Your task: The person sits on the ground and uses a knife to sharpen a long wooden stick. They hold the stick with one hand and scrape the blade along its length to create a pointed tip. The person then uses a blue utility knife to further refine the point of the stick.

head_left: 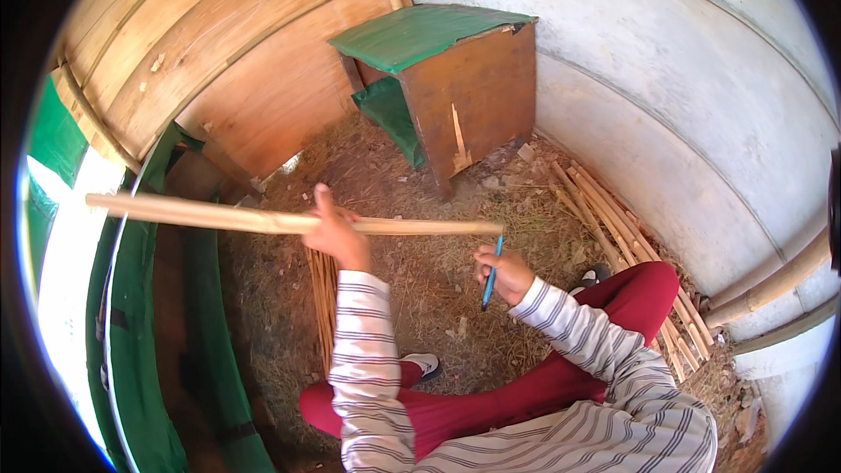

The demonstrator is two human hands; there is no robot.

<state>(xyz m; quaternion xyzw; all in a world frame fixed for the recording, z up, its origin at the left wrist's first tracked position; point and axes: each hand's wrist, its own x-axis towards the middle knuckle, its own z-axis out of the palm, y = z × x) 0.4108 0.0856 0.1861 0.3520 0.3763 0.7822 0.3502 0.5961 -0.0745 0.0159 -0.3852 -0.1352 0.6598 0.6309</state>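
My left hand [340,236] is closed around a long pale bamboo strip [201,215], with the thumb pointing up. The strip lies nearly level across the view, its far end out to the left and blurred. My right hand [508,276] grips a slim blue tool [492,273], upright and slightly tilted; its exact kind cannot be told. The tool's upper tip is at the right end of the strip, and whether they touch is unclear.
Bundles of split strips lie on the straw-strewn ground, one [635,250] along the right wall, another [322,307] behind my left arm. A brown wooden box [473,105] with a green cover stands ahead. Green sheeting [144,333] lines the left side.
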